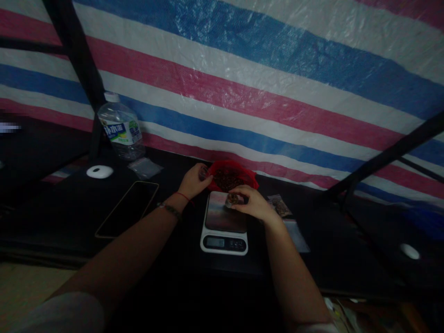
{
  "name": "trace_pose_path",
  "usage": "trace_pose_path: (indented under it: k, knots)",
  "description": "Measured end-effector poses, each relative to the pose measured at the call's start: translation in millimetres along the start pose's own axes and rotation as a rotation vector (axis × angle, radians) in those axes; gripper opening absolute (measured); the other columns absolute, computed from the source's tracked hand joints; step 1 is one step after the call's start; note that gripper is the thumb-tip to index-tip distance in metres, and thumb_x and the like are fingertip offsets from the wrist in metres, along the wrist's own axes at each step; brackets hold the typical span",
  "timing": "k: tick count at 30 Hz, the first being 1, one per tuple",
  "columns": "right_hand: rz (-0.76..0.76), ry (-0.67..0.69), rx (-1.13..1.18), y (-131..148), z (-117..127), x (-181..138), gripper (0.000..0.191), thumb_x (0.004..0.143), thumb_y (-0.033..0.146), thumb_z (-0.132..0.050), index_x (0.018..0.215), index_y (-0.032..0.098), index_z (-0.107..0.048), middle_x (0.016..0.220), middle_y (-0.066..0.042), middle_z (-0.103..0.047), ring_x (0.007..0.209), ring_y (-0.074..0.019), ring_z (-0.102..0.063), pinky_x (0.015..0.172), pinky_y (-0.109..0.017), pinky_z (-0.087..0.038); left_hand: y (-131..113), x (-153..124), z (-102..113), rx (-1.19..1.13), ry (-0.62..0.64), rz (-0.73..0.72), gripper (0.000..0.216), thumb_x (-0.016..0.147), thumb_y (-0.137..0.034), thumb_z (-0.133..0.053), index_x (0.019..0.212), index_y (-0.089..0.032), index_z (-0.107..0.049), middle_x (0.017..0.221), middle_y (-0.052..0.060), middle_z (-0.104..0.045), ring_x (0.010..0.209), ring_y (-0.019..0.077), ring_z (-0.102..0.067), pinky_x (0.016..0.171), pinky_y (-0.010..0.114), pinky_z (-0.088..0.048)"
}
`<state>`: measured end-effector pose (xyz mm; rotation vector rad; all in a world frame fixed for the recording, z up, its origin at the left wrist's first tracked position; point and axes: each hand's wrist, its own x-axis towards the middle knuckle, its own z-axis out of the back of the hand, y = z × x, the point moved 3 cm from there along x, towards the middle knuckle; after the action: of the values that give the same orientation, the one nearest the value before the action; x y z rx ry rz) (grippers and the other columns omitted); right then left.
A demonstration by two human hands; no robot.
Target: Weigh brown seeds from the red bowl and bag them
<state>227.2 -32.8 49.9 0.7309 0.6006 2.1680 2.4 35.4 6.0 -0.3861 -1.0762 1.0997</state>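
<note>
The small packet (pixel 233 200) could tip and spill its brownish contents onto the kitchen scale (pixel 225 224), since the right hand (pixel 250 202) pinches it only at the fingertips. It sits over the scale's far edge, fingers (pixel 239 206) closed round it. The left hand (pixel 194 181) curls at the red bag (pixel 231 176) rim, just beyond on the worktop (pixel 69 217), its grip unclear.

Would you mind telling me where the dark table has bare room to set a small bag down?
Free patches: between the phone and the scale, though the left forearm crosses it, and the near strip in front of the scale. Crowded: around the red bag, where the left hand and right hand work, and the small bags right of the scale.
</note>
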Motion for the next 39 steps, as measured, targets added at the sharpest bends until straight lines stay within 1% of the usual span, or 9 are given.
trace_pose_path:
  k: [6,12,15,18,21,25,29,33,39]
  knots:
    - [-0.074,0.072,-0.041,-2.6,-6.8,-1.0,0.037,0.066,0.023,-0.077,0.101,0.021,-0.069,0.098,-0.005,-0.068,0.09,-0.019,-0.063,0.08,-0.034,-0.051,-0.4,0.1,0.0,0.016,-0.002,0.0,0.033,0.075,-0.037,-0.063,0.101,-0.018,-0.055,0.09,0.005,-0.065,0.078,0.0186,-0.063,0.07,0.031,-0.051]
    - [-0.048,0.019,0.086,-9.7,-1.6,-4.4,0.071,0.063,0.03,-0.081,0.128,0.024,-0.054,0.121,-0.009,-0.062,0.107,-0.0229,-0.06,0.09,-0.039,-0.049,0.2,-0.2,0.5,0.032,-0.004,-0.017,0.033,0.076,-0.038,-0.062,0.102,-0.018,-0.055,0.092,0.005,-0.065,0.08,0.0191,-0.063,0.072,0.032,-0.051]
    - [-0.027,-0.122,0.078,-11.4,7.1,-4.1,0.051,0.075,0.031,-0.072,0.123,0.024,-0.058,0.116,-0.008,-0.064,0.104,-0.0212,-0.061,0.085,-0.036,-0.051,-0.7,-0.4,0.6,0.036,-0.006,-0.008,0.031,0.076,-0.038,-0.062,0.1,-0.018,-0.056,0.092,0.005,-0.065,0.081,0.0192,-0.063,0.073,0.032,-0.051]
    - [-0.044,-0.323,-0.039,-15.5,14.6,-3.5,0.027,0.081,0.03,-0.063,0.107,0.021,-0.067,0.096,-0.007,-0.069,0.086,-0.0189,-0.064,0.077,-0.034,-0.051,-2.2,-0.5,0.7,0.047,-0.007,-0.004,0.032,0.076,-0.038,-0.062,0.1,-0.018,-0.056,0.093,0.005,-0.065,0.082,0.0192,-0.063,0.074,0.031,-0.051]
    - [-0.066,-0.448,-0.148,-21.7,17.7,-4.0,0.02,0.084,0.028,-0.058,0.097,0.02,-0.071,0.089,-0.006,-0.07,0.079,-0.0193,-0.064,0.076,-0.034,-0.051,-2.5,-0.5,0.6,0.05,-0.003,0.004,0.033,0.076,-0.038,-0.062,0.101,-0.018,-0.056,0.092,0.005,-0.065,0.08,0.0192,-0.063,0.072,0.032,-0.051]
    - [-0.044,-0.448,-0.18,-28.7,17.1,-5.2,0.036,0.084,0.015,-0.044,0.112,0.021,-0.066,0.086,-0.004,-0.071,0.08,-0.0187,-0.064,0.079,-0.034,-0.051,-2.0,-0.6,0.7,0.055,-0.008,0.006,0.033,0.075,-0.037,-0.063,0.101,-0.018,-0.056,0.092,0.005,-0.065,0.08,0.0194,-0.063,0.072,0.032,-0.051]
    - [0.014,-0.453,-0.169,-30.3,16.7,-5.6,0.055,0.073,0.004,-0.038,0.12,0.021,-0.061,0.098,-0.003,-0.07,0.089,-0.018,-0.063,0.085,-0.035,-0.05,-1.3,-0.6,0.6,0.058,0.002,0.01,0.035,0.076,-0.039,-0.062,0.103,-0.017,-0.056,0.094,0.006,-0.065,0.083,0.0202,-0.063,0.075,0.033,-0.051]
    - [0.022,-0.446,-0.182,-29.8,16.7,-5.2,0.052,0.07,0.003,-0.039,0.112,0.02,-0.065,0.099,-0.004,-0.069,0.09,-0.0181,-0.063,0.086,-0.035,-0.051,-0.8,-0.5,0.3,0.044,0.009,0.01,0.039,0.076,-0.041,-0.062,0.106,-0.016,-0.055,0.094,0.006,-0.065,0.083,0.0196,-0.063,0.075,0.032,-0.051]
    - [0.002,-0.446,-0.213,-28.0,17.2,-4.4,0.043,0.073,0.005,-0.042,0.104,0.021,-0.067,0.097,-0.004,-0.07,0.092,-0.0196,-0.064,0.087,-0.037,-0.05,-3.0,-0.2,1.1,0.067,0.025,0.013,0.035,0.076,-0.041,-0.061,0.101,-0.017,-0.057,0.093,0.006,-0.065,0.082,0.0195,-0.062,0.075,0.032,-0.05]
